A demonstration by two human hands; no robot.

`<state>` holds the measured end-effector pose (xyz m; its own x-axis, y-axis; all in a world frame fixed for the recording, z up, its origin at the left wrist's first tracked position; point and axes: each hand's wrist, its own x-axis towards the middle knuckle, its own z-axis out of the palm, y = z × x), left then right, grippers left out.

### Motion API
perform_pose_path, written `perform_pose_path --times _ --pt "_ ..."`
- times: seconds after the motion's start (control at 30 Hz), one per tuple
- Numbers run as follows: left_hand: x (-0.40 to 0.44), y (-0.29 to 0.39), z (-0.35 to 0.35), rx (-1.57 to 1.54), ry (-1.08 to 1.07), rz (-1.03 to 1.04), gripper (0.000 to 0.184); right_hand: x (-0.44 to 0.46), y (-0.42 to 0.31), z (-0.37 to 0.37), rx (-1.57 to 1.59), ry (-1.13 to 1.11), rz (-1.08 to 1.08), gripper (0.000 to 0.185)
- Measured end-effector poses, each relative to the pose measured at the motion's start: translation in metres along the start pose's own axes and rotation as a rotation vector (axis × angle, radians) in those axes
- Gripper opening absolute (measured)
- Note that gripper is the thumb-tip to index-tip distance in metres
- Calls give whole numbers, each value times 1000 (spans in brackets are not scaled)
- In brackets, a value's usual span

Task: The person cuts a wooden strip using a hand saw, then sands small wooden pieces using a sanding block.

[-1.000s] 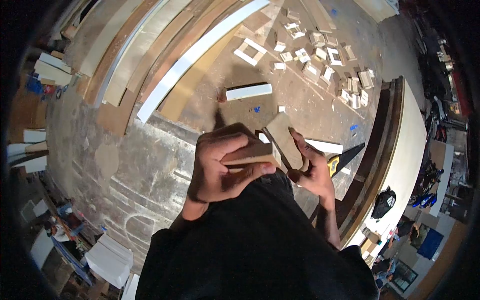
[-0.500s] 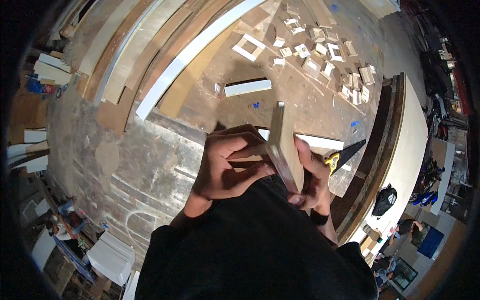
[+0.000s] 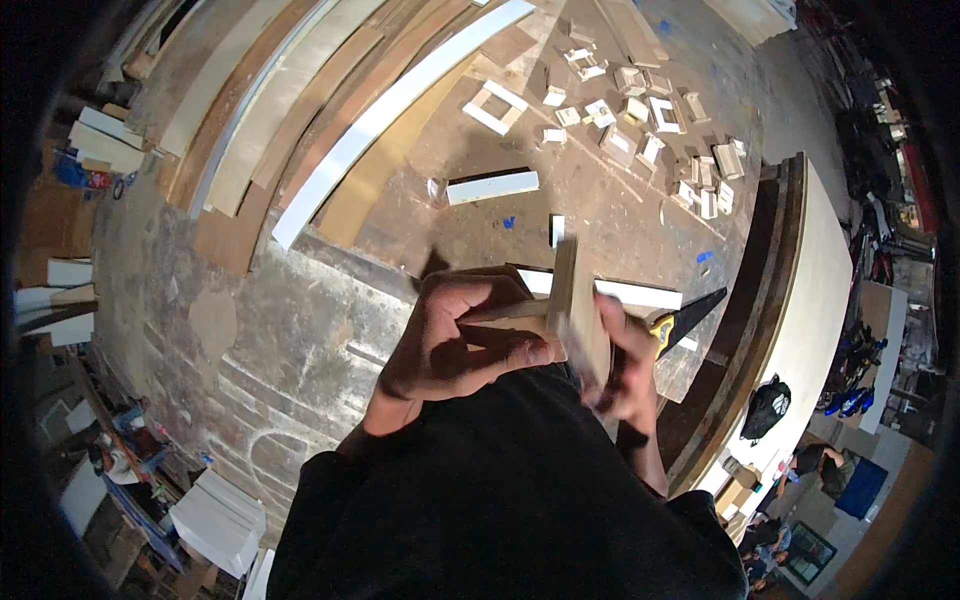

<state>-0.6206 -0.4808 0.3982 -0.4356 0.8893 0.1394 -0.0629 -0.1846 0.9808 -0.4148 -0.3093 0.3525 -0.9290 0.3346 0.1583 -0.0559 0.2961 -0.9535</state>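
Observation:
In front of my chest, a pale wooden board (image 3: 580, 310) stands on edge, its lower end smeared by motion. A second wooden strip (image 3: 508, 322) meets it from the left, roughly at a right angle. My left hand (image 3: 450, 335) is closed around that strip, the thumb underneath near the joint. My right hand (image 3: 628, 365) grips the board from the right side, its fingers partly blurred. Just right of it lies a hand saw (image 3: 690, 318) with a black blade and yellow handle. A white-faced strip (image 3: 640, 290) lies beyond the board, partly covered.
Several small wooden blocks and frames (image 3: 497, 106) are scattered on the worktop (image 3: 400, 240) farther out. Long planks (image 3: 395, 115) lie at upper left. A white-edged offcut (image 3: 493, 187) sits mid-table. On the right is a raised pale panel (image 3: 815, 290) with a black pouch (image 3: 768, 408).
The joined wooden pieces have dropped slightly toward me and shifted a little right, uncovering a small white piece behind them. My right hand has moved slightly along the board; the left keeps its hold.

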Motion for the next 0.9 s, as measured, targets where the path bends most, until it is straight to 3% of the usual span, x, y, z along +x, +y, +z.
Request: perform_pose_path --times 0.03,0.07,0.13,0.17,0.27,0.33,0.4,0.47,0.53,0.8,0.87,0.9 --pt "0 1 -1 -19 -38 -57 30 4 -3 3 -22 51 171 96" --pt "2 3 -1 -18 -34 -55 30 15 -4 3 23 107 205 95" --pt "4 6 0 226 -82 158 34 14 8 -9 -112 47 95 97" --pt "5 5 -4 322 -101 214 37 9 14 -4 32 109 67 98" --pt "2 2 -10 390 -58 203 37 3 7 -1 237 177 89 101" --pt "-4 5 -6 295 38 96 36 5 5 -3 74 130 47 100" --pt "-6 4 -13 228 134 -74 47 5 7 -1 83 140 27 98" --pt "-4 -4 -12 137 235 30 45 5 8 0 90 153 4 95" --pt "-6 -7 -20 303 210 146 31 5 6 -2 39 103 -85 91" --pt "-1 8 -16 306 200 163 29 21 -23 0 35 92 73 93" --pt "-1 9 -19 308 196 213 29 29 -23 -11 57 1 -156 97" --pt "-2 10 -24 312 166 161 29 37 -34 -22 -36 -49 -158 96"
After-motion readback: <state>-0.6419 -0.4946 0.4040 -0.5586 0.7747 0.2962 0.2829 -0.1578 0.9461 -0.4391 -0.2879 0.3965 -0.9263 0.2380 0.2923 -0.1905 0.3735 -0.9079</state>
